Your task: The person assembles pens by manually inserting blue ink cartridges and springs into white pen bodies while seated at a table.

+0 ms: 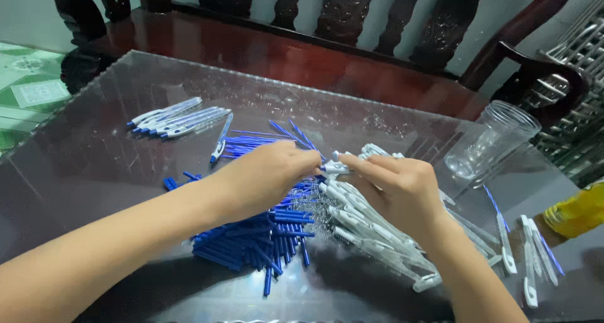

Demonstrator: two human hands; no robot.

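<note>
Glass-topped table (94, 166) (wooden bench behind): both hands' fingers pinch one white pen part (335, 167).

Soft, cool daylight, fairly bright. Glare patches on glass table top (113, 140); bench reflects in it. Slight motion blur on hands. Wide-angle stretch at edges, forearms esp.

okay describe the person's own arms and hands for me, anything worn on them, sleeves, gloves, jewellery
Both forearms are bare as far as the picture shows: no sleeves come into view. The left hand and the right hand wear no gloves, and no rings, watch or bracelets show on the fingers or wrists. The nails cannot be made out clearly.
</note>
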